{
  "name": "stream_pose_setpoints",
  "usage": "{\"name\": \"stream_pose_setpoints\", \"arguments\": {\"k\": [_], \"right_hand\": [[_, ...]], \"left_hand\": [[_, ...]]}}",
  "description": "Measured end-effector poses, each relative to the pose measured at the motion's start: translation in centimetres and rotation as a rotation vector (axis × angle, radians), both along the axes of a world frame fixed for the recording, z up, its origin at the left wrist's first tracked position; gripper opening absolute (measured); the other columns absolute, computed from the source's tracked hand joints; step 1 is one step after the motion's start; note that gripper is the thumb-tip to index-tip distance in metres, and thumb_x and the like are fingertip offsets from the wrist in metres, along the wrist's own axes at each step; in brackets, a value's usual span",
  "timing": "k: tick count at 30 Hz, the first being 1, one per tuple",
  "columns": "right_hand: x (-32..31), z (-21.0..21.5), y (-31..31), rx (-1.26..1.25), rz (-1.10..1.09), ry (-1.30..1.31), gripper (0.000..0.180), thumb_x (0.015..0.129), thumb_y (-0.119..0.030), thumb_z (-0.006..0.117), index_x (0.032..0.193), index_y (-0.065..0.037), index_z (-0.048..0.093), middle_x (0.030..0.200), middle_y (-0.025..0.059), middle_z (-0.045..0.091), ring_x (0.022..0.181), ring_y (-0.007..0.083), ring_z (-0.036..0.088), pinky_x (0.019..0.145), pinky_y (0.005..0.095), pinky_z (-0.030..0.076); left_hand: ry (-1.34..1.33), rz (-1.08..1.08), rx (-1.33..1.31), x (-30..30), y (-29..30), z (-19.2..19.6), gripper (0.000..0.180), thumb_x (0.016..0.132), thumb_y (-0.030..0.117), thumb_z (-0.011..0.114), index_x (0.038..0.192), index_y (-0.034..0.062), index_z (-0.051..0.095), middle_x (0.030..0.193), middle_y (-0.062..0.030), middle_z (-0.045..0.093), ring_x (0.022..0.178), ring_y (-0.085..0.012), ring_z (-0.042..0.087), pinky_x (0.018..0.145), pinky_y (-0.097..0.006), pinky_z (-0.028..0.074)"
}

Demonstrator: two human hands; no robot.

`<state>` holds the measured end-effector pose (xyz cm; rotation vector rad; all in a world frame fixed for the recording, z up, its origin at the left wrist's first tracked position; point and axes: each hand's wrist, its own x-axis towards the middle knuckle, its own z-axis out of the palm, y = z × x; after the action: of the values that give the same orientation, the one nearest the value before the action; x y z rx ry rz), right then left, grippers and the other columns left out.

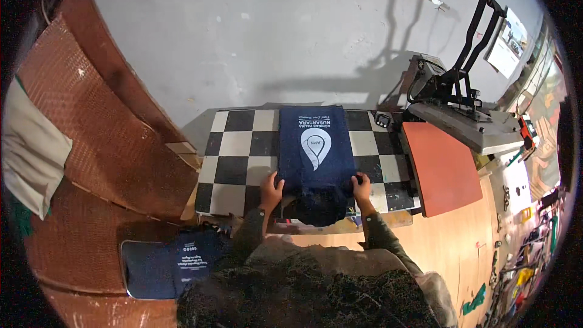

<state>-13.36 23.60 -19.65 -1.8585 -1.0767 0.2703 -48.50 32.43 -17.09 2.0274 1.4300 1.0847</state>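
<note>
A dark blue cloth piece [296, 158], flat and bag-like with white lettering and a white drop-shaped print, lies on a black-and-white checkered table [234, 144]. Its near end looks darker and bunched at the table's front edge. My left hand [271, 192] is at its left edge, fingers closed on the border. On the opposite border my right hand [362, 188] pinches the cloth with bent fingers. Part of the fingertips of both hands is hard to make out.
A heat press [461, 115] with a raised black handle stands at the right, its orange-red pad [442, 170] beside the table. A small black object [382, 119] sits near the far edge. More navy printed cloth [152, 267] lies low at the left. Behind is a grey wall [273, 36].
</note>
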Motion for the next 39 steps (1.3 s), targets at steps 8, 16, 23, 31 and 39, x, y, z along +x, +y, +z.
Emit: {"name": "stream_pose_setpoints", "arguments": {"k": [8, 16, 23, 31, 39], "right_hand": [[-2.2, 5.3, 0.3, 0.142, 0.154, -0.025, 0.036, 0.092, -0.017, 0.065, 0.124, -0.002, 0.058, 0.124, 0.0197, 0.059, 0.118, 0.0356, 0.055, 0.102, 0.041, 0.043], [-11.3, 11.2, 2.6, 0.284, 0.594, -0.101, 0.044, 0.092, -0.015, 0.064, 0.132, -0.002, 0.053, 0.135, 0.0221, 0.054, 0.128, 0.04, 0.049, 0.109, 0.0432, 0.038], [-21.4, 12.2, 2.5, 0.246, 0.828, -0.094, 0.051, 0.09, -0.017, 0.065, 0.137, -0.007, 0.049, 0.145, 0.0213, 0.045, 0.135, 0.0404, 0.041, 0.112, 0.046, 0.033], [-34.7, 11.1, 1.3, 0.212, 1.047, -0.164, 0.053, 0.089, -0.013, 0.066, 0.139, -0.009, 0.048, 0.14, 0.0201, 0.05, 0.13, 0.0398, 0.046, 0.109, 0.0458, 0.037], [-48.7, 7.5, -1.4, 0.132, 1.275, -0.123, 0.049, 0.093, -0.013, 0.063, 0.14, -0.008, 0.047, 0.141, 0.0195, 0.048, 0.128, 0.0354, 0.05, 0.099, 0.0439, 0.047]], "left_hand": [[0.125, 0.046, 0.208, -2.2, -3.6, 4.6, 0.053, 0.094, 0.026, 0.064, 0.139, 0.0065, 0.046, 0.14, -0.0215, 0.047, 0.132, -0.0446, 0.04, 0.108, -0.056, 0.035], [0.165, 0.189, 0.125, -7.1, -9.7, 8.1, 0.068, 0.095, 0.046, 0.059, 0.147, 0.0084, 0.038, 0.152, -0.0199, 0.035, 0.144, -0.0457, 0.023, 0.116, -0.057, 0.023], [0.177, 0.396, 0.177, -14.2, -16.7, 11.4, 0.067, 0.085, 0.024, 0.074, 0.141, 0.0026, 0.045, 0.147, -0.0219, 0.039, 0.138, -0.0488, 0.031, 0.115, -0.055, 0.026], [0.21, 0.645, 0.116, -24.6, -24.3, 9.7, 0.072, 0.085, 0.032, 0.073, 0.144, 0.0058, 0.042, 0.148, -0.0221, 0.039, 0.14, -0.0465, 0.029, 0.116, -0.053, 0.024], [0.185, 0.803, -0.087, -35.1, -32.9, 6.1, 0.073, 0.087, 0.034, 0.071, 0.148, 0.0079, 0.039, 0.15, -0.0186, 0.036, 0.145, -0.0445, 0.022, 0.116, -0.055, 0.022]]}}
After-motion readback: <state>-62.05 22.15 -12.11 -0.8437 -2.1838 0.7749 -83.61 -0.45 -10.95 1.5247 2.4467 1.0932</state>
